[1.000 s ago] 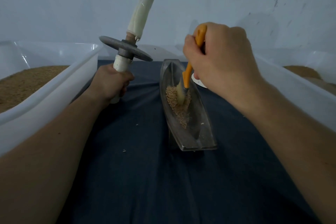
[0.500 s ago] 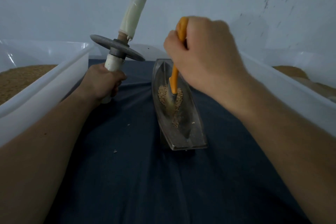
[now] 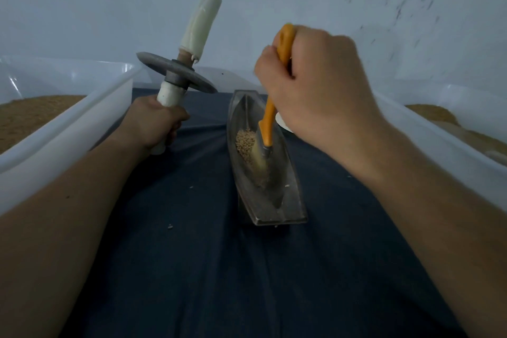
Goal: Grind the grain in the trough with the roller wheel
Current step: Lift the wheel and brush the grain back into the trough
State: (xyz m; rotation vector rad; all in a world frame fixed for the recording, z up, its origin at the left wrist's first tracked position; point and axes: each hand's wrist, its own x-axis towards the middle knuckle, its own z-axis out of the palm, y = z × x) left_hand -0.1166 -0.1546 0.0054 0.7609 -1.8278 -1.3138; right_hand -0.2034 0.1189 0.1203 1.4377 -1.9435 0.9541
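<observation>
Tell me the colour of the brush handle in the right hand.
Orange; the brush handle shows clearly in the head view.

Pale grey-blue wall (image 3: 96, 8), dark flecks at upper right. Dark blue cloth (image 3: 247, 282) lies between left bin (image 3: 68, 132) and right bin (image 3: 428, 129). Lighting dim.

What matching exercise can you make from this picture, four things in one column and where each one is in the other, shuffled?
Things:
1. roller wheel
2. brush
3. grain
4. trough

Places:
a. resting on the dark blue cloth
b. gripped by the left hand, raised beside the trough
c. heaped inside the trough
d. gripped by the right hand, bristles down in the trough

Pairs: 1-b, 2-d, 3-c, 4-a
</observation>
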